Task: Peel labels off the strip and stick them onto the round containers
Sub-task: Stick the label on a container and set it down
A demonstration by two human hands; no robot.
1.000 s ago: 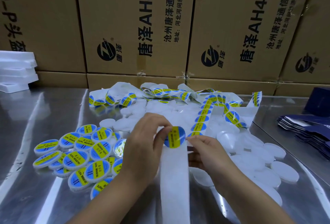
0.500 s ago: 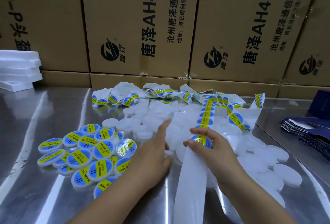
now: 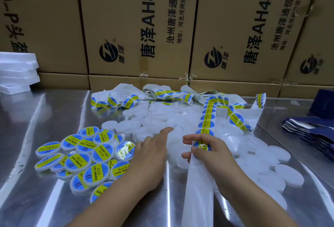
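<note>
I judge the work partly done: a heap of labelled containers (image 3: 86, 156) lies left on the shiny steel table (image 3: 36, 118), and many white containers (image 3: 271, 169) of milky plastic, flat and round, wait beside. The label strip (image 3: 207, 116), glossy blue-yellow stickers on white backing paper, runs over them to the right hand (image 3: 213, 152), which pinches it. The left hand (image 3: 151, 156) reaches flat, fingers straight, holding nothing.
</note>
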